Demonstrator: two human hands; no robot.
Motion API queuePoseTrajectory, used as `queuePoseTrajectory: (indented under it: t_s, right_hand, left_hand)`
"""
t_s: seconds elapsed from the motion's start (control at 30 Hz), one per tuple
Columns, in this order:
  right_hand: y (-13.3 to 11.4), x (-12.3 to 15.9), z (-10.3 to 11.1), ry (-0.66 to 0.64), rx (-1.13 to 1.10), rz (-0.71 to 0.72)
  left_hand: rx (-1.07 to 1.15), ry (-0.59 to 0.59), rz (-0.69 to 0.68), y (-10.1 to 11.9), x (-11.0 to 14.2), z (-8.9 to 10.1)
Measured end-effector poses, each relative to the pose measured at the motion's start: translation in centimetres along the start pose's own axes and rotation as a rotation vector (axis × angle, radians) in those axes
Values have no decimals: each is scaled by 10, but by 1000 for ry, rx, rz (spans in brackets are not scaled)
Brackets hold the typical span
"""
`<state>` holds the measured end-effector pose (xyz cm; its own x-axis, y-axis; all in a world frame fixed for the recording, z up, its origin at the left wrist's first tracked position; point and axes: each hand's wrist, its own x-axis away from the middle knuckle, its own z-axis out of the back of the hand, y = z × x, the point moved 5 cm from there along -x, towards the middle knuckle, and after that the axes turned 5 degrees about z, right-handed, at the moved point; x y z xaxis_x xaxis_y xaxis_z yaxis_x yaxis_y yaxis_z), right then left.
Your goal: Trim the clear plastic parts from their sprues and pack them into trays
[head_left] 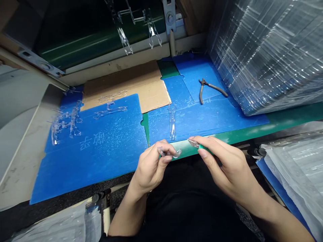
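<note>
My left hand (152, 164) is closed around a small clear plastic part (168, 153), whose curved end sticks out toward the right. Between thumb and fingers, my right hand (222, 161) pinches a small knife (194, 144) with a pointed metal blade and a bit of green handle showing. The blade points left toward the plastic part, with a gap between them. Just beyond my hands, one clear plastic piece (172, 124) lies on the blue sheet (121, 144). Most of the knife's handle is hidden in my right hand.
Cutting pliers (205, 88) lie with handles spread at the right. Several clear plastic pieces (67, 122) are heaped at the left, near a cardboard sheet (148, 87). A tall film-wrapped stack (272, 53) stands at the right. More clear parts (124, 40) appear by the green roller (101, 43).
</note>
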<state>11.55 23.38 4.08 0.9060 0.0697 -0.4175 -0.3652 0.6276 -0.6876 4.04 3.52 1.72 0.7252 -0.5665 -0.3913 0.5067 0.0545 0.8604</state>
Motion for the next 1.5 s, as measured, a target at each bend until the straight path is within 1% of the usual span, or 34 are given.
queuePoseTrajectory:
  t_s: [0.07,0.13,0.2,0.3,0.43,0.53,0.67,0.77,0.87,1.1,1.2,1.4,1.5]
  right_hand:
    - [0,-1,1,24,-14,1]
    - [-4,-2,0,36,-20,28]
    - [-10,-2,-3,34,-14,74]
    - [-18,0,-12,18,24,144]
    - [-23,3,-21,-22,27,225]
    - [-22,5,-22,-26,-2,240]
    - [-22,7,-21,-26,-23,241]
    - [-22,9,-22,-35,-52,219]
    - [-22,11,-23,-17,-80,184]
    - [-22,15,-25,-7,-116,117]
    - [-24,16,-26,17,-120,99]
    - [-28,15,-32,81,-139,45]
    - [-28,15,-35,97,-174,8]
  left_hand:
    - [204,-46,86,-2,4,-3]
    - [366,-84,140,-3,7,-10]
    - [459,-97,157,-2,9,-18]
    - [505,-76,191,-6,11,-28]
    - [461,-74,214,-11,13,-34]
    - [412,-91,184,-10,12,-33]
    - [405,-89,152,-6,10,-32]
    - [382,-90,159,-6,10,-34]
    - [369,-91,157,-6,11,-35]
    - [335,-81,147,-9,14,-34]
    - [323,-85,140,-11,14,-34]
    - [304,-27,115,-10,12,-33]
    - [296,-23,135,-12,11,-34]
